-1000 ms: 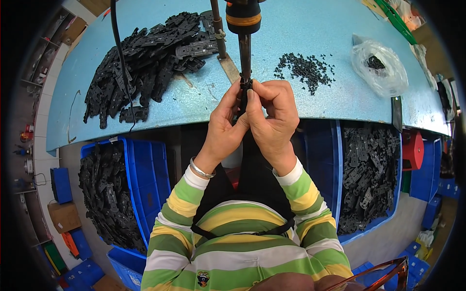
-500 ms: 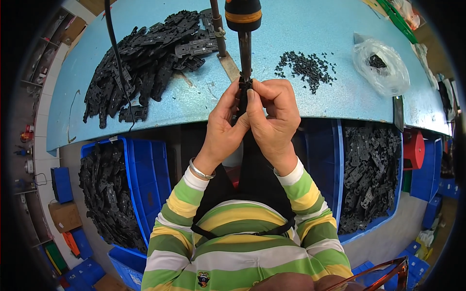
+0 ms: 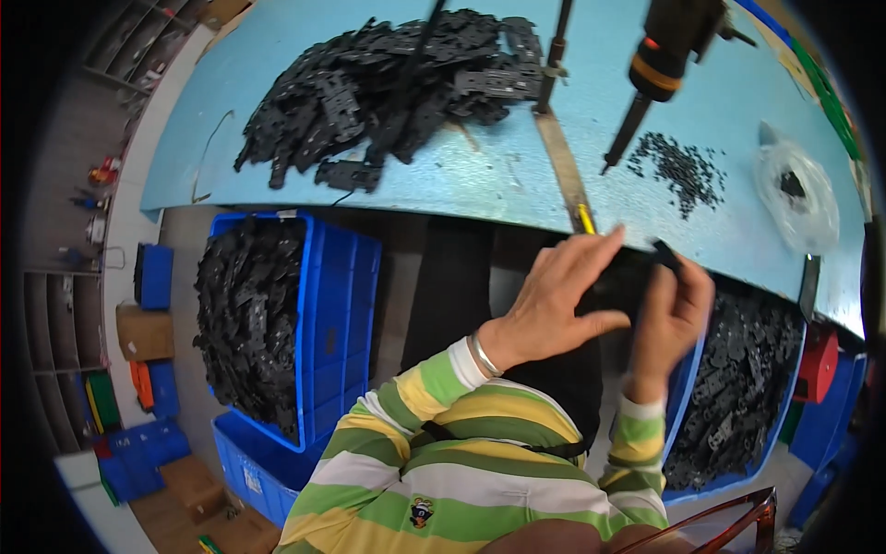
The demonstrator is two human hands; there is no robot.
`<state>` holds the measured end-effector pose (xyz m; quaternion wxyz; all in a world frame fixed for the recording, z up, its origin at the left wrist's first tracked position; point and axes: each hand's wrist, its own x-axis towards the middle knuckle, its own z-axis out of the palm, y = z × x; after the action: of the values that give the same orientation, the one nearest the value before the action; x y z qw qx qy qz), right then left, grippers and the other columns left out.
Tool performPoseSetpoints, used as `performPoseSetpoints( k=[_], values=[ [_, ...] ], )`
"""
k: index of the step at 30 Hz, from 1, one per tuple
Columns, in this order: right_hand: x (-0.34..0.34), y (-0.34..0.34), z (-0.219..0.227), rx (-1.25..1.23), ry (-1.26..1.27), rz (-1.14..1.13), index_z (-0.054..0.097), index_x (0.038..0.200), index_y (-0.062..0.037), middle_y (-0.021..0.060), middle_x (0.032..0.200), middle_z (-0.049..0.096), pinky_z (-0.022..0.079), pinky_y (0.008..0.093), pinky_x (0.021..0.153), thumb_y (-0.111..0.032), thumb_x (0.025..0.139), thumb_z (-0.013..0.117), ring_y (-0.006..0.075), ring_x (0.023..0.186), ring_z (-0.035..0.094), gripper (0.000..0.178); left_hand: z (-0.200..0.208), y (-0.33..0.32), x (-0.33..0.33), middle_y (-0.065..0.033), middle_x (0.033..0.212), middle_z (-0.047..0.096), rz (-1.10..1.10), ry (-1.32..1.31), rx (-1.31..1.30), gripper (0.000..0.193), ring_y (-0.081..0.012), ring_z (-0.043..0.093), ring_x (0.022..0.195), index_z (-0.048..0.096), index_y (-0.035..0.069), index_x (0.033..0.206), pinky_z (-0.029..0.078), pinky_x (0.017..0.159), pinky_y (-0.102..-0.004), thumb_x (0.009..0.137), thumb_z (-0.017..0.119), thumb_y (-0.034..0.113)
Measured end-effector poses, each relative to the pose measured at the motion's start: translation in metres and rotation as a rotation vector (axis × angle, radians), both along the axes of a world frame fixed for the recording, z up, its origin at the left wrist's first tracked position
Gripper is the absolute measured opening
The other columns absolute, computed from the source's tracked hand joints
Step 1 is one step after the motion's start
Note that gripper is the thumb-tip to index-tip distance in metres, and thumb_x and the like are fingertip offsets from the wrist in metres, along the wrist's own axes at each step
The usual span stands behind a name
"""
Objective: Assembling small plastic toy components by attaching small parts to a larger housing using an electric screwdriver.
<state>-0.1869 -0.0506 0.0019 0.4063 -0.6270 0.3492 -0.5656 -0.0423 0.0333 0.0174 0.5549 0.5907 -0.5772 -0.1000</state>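
Note:
My left hand [image 3: 558, 300] is open at the table's front edge, its fingers stretched out and the thumb apart, with nothing in it. To its right my right hand [image 3: 672, 319], slightly blurred, is closed on a black plastic part [image 3: 664, 253]; most of that part is hidden by the fingers. Above both hands hangs an electric screwdriver [image 3: 657, 72], black with an orange band, its bit pointing down to the left and touching no part. A loose scatter of small black pieces [image 3: 681, 174] lies on the table to the right of the bit.
A heap of black plastic parts [image 3: 341, 106] covers the blue table's [image 3: 517, 189] far left. A metal strip [image 3: 559, 166] with a yellow end and a clear plastic bag [image 3: 801, 208] lie farther right. Blue crates of black parts stand left [image 3: 337, 323] and right [image 3: 685, 392].
My hands have parted and come away from the screwdriver bit. The left has let go and opened; the right has moved right with the black part. The whole view has shifted.

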Motion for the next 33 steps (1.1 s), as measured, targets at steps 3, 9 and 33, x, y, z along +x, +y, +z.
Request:
performPoseSetpoints(
  k=[3, 9, 33],
  values=[
    [-0.092, -0.033, -0.011, -0.156, 0.269, -0.258, 0.063, 0.118, 0.0001, 0.0052, 0.109, 0.064, 0.050, 0.0241, 0.088, -0.005, 0.098, 0.062, 0.0109, 0.098, 0.060, 0.021, 0.001, 0.032, 0.026, -0.0147, 0.107, 0.065, 0.022, -0.157, 0.011, 0.040, -0.0299, 0.064, 0.094, 0.064, 0.002, 0.123, 0.051, 0.084, -0.0370, 0.083, 0.070, 0.001],
    [-0.277, -0.072, -0.010, -0.339, 1.070, -0.702, 0.060, 0.130, -0.0031, 0.0112, 0.119, 0.061, 0.052, 0.0308, 0.085, -0.014, 0.098, 0.064, 0.0149, 0.098, 0.061, 0.034, -0.013, 0.075, 0.149, -0.0178, 0.112, 0.064, 0.574, -0.401, 0.019, 0.023, -0.0333, 0.062, 0.102, 0.065, -0.001, 0.112, 0.050, 0.089, -0.0382, 0.089, 0.064, 0.002],
    [-0.118, 0.007, -0.054, 0.039, 0.426, -0.016, 0.062, 0.122, 0.0003, 0.0061, 0.106, 0.063, 0.049, 0.0207, 0.077, 0.000, 0.101, 0.052, 0.0087, 0.086, 0.061, 0.024, -0.010, 0.054, 0.126, -0.0062, 0.105, 0.067, 0.453, 0.637, -0.242, 0.015, -0.0169, 0.066, 0.094, 0.064, 0.000, 0.111, 0.057, 0.086, -0.0333, 0.097, 0.060, 0.002]
  ],
)
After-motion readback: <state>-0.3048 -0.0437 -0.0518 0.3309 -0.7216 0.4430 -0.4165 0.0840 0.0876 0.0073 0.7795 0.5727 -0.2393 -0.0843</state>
